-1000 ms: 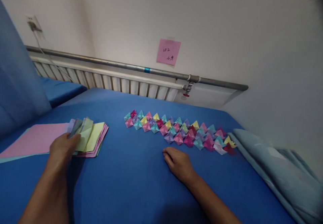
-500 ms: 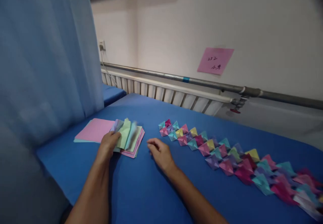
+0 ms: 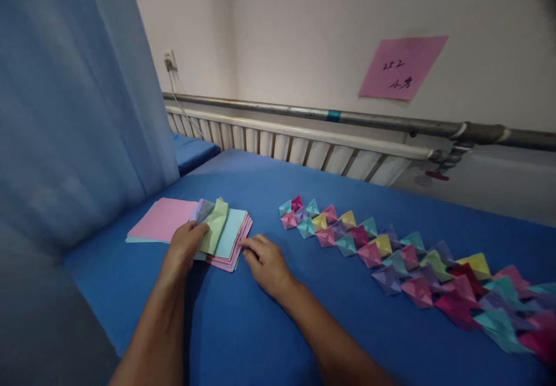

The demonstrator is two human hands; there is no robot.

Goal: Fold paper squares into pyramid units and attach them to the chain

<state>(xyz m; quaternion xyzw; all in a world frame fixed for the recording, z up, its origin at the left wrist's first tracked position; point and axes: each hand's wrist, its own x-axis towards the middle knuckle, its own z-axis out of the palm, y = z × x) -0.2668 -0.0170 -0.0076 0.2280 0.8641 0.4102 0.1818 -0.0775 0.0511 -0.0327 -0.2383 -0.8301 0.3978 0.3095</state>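
Observation:
A stack of coloured paper sheets (image 3: 230,232) lies on the blue bed cover. My left hand (image 3: 187,242) is closed around the folded-back sheets at its left side, a light green sheet (image 3: 215,226) and a purple sheet (image 3: 200,209) among them. Underneath, a light blue sheet lies flat on top of the pink ones. At the stack's right edge is my right hand (image 3: 264,264), its fingers bent and slightly apart, the index fingertip by the light blue sheet's edge. Whether it touches the paper is hard to see. Nothing shows between its fingers.
Pink paper (image 3: 167,219) lies on a light blue sheet at the left. Rows of folded paper pieces (image 3: 369,254) stretch along the right side. A blue curtain (image 3: 78,102) hangs at the left; behind the bed are a radiator (image 3: 278,145) and a metal pipe (image 3: 282,109).
The light blue sheet, raised and blurred before, now lies flat on the stack. My right hand has moved left to the stack's edge. The view has shifted downward and left.

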